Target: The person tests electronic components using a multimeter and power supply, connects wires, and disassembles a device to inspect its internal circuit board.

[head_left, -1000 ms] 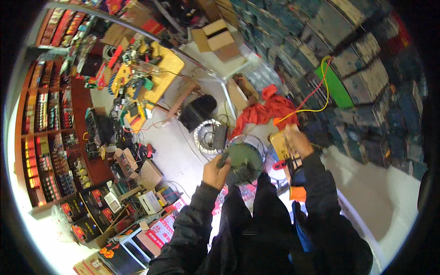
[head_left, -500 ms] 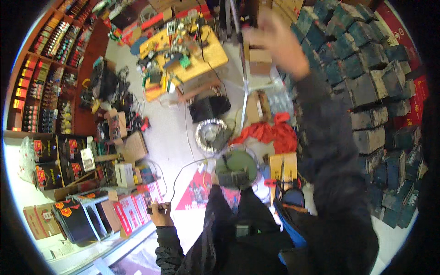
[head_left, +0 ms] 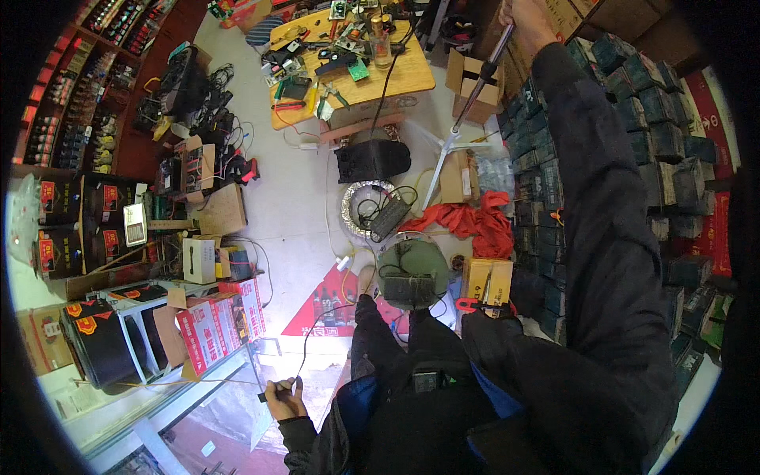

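Note:
My right hand [head_left: 529, 25] is raised at the top right, closed round an upright metal pole [head_left: 483, 73] with a white tripod foot [head_left: 447, 149]. My left hand [head_left: 286, 398] is low at the left of my legs, its fingers closed on a small black item [head_left: 264, 397], from which a thin dark cord runs up. Between my feet stands a round green seat [head_left: 412, 258] with a dark block [head_left: 408, 289] on it.
A yellow table [head_left: 412, 78] bears tools and electronics. Stacked dark batteries [head_left: 661, 174] line the right; shelves of bottles [head_left: 55, 119] and cartons [head_left: 202, 338] line the left. A red cloth [head_left: 475, 222], a silver ring [head_left: 356, 198] and cables lie on the floor.
My right hand has risen from beside the green seat to the pole. My left hand has moved down and left with the black item. My view has shifted.

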Available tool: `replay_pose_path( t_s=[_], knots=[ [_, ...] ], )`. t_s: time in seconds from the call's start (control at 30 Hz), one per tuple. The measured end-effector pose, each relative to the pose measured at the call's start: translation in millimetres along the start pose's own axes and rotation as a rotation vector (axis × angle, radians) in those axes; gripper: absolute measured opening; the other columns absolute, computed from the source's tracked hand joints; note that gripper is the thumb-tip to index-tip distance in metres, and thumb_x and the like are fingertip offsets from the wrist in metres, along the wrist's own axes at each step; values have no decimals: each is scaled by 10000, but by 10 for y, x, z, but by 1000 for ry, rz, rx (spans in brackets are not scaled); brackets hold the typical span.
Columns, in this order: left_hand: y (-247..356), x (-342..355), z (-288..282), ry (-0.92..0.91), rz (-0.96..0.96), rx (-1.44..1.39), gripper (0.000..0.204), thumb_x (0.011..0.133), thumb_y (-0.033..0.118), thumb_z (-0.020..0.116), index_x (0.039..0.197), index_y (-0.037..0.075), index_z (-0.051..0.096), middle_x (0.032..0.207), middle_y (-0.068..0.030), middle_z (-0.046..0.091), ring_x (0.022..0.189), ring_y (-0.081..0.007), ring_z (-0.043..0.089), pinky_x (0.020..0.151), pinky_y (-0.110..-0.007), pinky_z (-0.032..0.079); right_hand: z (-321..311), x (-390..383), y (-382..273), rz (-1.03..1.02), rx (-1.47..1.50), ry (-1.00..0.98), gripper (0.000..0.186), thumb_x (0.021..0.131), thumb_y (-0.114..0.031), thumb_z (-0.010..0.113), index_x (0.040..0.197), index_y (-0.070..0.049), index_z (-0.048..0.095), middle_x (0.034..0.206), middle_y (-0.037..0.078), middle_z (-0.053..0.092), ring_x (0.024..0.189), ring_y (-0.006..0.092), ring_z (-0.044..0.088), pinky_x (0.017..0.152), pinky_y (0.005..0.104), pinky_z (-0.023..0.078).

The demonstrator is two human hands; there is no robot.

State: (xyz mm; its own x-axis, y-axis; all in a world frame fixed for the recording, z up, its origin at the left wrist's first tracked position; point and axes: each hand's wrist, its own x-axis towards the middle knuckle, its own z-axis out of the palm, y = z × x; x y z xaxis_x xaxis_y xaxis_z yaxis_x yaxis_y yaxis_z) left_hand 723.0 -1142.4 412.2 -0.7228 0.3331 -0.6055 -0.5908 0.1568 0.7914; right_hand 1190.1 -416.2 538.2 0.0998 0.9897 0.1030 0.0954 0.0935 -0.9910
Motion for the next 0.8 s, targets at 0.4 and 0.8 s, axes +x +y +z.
replay_pose_path(
  t_s=[0.4, 0.8],
  knots=[
    [182, 1024, 371, -232, -32, -55, 355, 1031, 309, 600, 764, 96, 501, 694, -87, 580, 820, -291, 643, 925, -485, 507, -236, -399, -1652, -385, 259, 156, 237, 1028, -336, 618, 960, -109, 615, 691, -26, 480, 579, 121, 494, 530, 317, 445],
    [1285, 1759, 1289, -803, 145, 162, 342, 1022, 244, 589, 744, 53, 531, 645, -107, 566, 675, -281, 649, 1087, -565, 447, 405, -1795, -3577, -600, -248, 280, 266, 1017, -324, 662, 1068, -78, 571, 677, -3, 472, 543, 108, 478, 487, 285, 439]
  ],
)
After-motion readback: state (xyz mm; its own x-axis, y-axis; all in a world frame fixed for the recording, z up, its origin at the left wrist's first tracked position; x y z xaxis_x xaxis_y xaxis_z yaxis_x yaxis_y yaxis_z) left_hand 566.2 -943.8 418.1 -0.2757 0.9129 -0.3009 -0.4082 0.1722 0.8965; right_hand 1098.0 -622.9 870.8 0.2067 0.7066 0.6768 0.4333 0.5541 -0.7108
